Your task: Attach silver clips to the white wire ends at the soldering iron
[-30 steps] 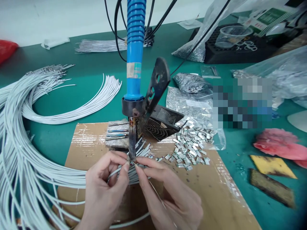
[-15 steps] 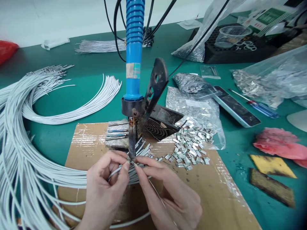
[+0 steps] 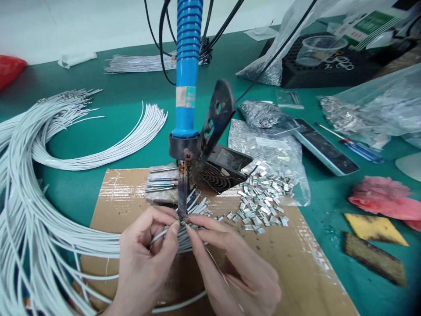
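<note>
My left hand (image 3: 146, 256) pinches a white cable (image 3: 158, 237) near its end, thumb and forefinger just below the tip of a blue-handled soldering iron (image 3: 186, 107). My right hand (image 3: 235, 267) is closed on a thin silvery solder wire (image 3: 215, 263), which runs back across the palm. Both hands' fingertips almost meet under the iron's dark bit (image 3: 182, 193), which points straight down. The tiny part at the meeting point is mostly hidden by fingers. Behind the fingers lie more white cable ends (image 3: 197, 206).
Cardboard (image 3: 289, 267) covers the green table (image 3: 131, 92). Large white cable bundles (image 3: 23, 184) curve along the left. Small metal pieces (image 3: 259, 206) are piled right of the iron's black stand (image 3: 226, 166). Farther right lie a phone (image 3: 329, 147), a screwdriver (image 3: 362, 149) and a yellow sponge (image 3: 375, 228).
The soldering iron has shifted very slightly right, and the whole view has drifted a little the same way. Both hands keep their pinch at the bit.
</note>
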### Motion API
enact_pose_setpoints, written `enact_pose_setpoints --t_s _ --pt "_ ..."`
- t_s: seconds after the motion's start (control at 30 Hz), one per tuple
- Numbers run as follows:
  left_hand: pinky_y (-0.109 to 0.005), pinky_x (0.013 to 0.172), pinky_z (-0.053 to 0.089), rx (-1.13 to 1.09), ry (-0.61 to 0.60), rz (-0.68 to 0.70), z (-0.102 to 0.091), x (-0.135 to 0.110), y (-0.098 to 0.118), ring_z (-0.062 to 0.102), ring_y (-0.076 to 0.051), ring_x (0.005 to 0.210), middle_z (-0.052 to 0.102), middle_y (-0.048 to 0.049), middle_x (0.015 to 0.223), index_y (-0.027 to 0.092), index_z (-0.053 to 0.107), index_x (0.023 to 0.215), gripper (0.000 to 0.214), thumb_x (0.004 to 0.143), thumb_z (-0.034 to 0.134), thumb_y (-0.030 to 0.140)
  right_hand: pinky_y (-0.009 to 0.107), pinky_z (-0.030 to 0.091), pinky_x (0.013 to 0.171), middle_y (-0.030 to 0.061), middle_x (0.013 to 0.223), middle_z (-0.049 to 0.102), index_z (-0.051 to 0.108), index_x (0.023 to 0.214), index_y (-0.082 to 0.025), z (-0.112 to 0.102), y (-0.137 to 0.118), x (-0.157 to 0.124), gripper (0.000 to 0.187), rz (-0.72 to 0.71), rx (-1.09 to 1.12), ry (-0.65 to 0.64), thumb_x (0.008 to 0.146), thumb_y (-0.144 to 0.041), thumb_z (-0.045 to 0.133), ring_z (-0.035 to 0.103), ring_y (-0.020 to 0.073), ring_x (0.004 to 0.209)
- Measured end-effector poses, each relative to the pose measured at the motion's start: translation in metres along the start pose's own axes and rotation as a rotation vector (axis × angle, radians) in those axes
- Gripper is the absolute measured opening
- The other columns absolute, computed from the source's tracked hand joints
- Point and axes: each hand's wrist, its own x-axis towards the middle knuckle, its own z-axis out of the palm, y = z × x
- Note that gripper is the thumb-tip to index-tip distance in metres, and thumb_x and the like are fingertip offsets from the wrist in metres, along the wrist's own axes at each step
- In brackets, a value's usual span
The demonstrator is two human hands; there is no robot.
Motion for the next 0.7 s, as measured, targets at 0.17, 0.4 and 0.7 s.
enact_pose_setpoints --t_s 0.17,0.4,0.7 --pt "-0.016 0.044 0.038 -0.024 0.004 -0.009 0.001 0.002 -0.003 0.067 -0.016 0.076 0.072 -0.0039 0.087 0.021 0.069 0.076 0.015 0.089 0.067 0.015 0.024 0.065 0.074 0.0016 0.092 0.083 0.074 0.084 -0.025 -0.002 0.002 0.0 0.017 -0.022 -0.026 -0.023 0.085 -0.007 0.072 0.079 0.0156 0.072" --pt "-0.016 0.047 0.039 -0.061 0.031 -0.039 0.007 0.002 0.001 0.065 -0.015 0.074 0.07 -0.0021 0.082 0.02 0.069 0.072 0.014 0.083 0.071 0.013 0.023 0.064 0.075 0.0002 0.093 0.082 0.074 0.083 -0.024 -0.003 0.004 -0.001 0.018 -0.002 -0.017 -0.029 0.086 -0.006 0.072 0.078 0.0141 0.074" --pt "-0.017 0.047 0.034 -0.106 0.1 -0.084 0.013 -0.006 0.001 0.053 -0.01 0.061 0.069 -0.0018 0.081 0.019 0.068 0.067 0.014 0.079 0.072 0.015 0.019 0.058 0.064 -0.0016 0.072 0.072 0.073 0.089 -0.023 -0.027 0.014 0.003 0.004 0.254 0.105 0.121 0.092 -0.021 0.071 0.069 0.0123 0.065"
